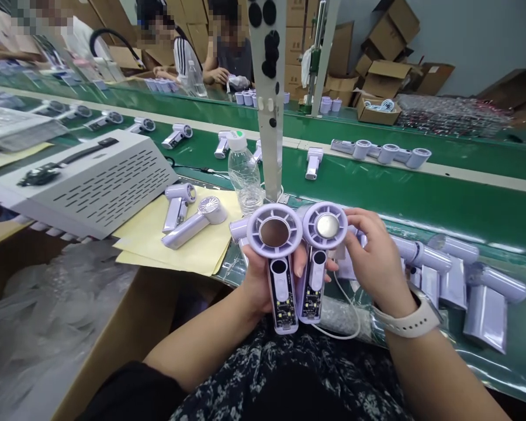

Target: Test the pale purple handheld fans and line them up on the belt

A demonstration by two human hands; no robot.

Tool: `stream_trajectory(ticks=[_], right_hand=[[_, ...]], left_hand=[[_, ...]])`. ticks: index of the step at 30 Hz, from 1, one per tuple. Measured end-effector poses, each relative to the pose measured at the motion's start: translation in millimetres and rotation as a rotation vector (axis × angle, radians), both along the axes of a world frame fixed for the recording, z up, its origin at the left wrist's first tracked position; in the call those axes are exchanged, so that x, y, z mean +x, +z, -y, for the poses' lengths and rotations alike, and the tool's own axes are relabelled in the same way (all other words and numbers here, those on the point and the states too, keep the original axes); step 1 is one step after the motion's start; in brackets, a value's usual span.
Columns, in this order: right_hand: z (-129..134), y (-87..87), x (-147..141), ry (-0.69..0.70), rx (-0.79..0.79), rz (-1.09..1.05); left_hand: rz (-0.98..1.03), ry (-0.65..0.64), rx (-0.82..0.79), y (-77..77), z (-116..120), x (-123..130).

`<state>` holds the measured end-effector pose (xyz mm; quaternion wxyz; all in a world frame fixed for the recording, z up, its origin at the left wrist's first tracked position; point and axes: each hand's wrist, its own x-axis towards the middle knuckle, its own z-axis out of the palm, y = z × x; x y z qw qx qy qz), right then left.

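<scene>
My left hand (pixel 258 286) is wrapped around two lilac handheld fans from behind, side by side in front of me. The left handheld fan (pixel 284 304) has a dark round centre in its head, and the right handheld fan (pixel 312 301) a shiny silver one. Both handles show bare black circuit boards below a button panel. With bent fingers, my right hand (pixel 377 257) grips the rim of the right fan's head; its fingertips are partly hidden. Several more lilac fans (pixel 486 316) lie on the green bench to the right.
On the left, two fans (pixel 195 228) rest on yellow paper (pixel 214 266) beside a grey vented metal box (pixel 100 181). A plastic bottle (pixel 243 172) stands by a white post (pixel 269 117). Fans line a green conveyor (pixel 368 193). Co-workers (pixel 228 52) sit across.
</scene>
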<state>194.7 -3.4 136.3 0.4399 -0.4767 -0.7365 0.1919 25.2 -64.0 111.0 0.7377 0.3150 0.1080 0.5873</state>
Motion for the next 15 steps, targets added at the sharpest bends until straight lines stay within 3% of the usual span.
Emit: stream_trajectory(ticks=[6, 12, 15], right_hand=[[5, -7.7, -6, 0.074, 0.028, 0.057], [0, -47.0, -15, 0.302, 0.108, 0.403], [3, -42.4, -12, 0.249, 0.144, 0.252]], left_hand=[[0.096, -0.002, -0.051, -2.6, -1, -9], [0.100, 0.006, -0.083, -3.1, 0, -16], [0.113, 0.006, -0.091, -5.3, 2, -18]])
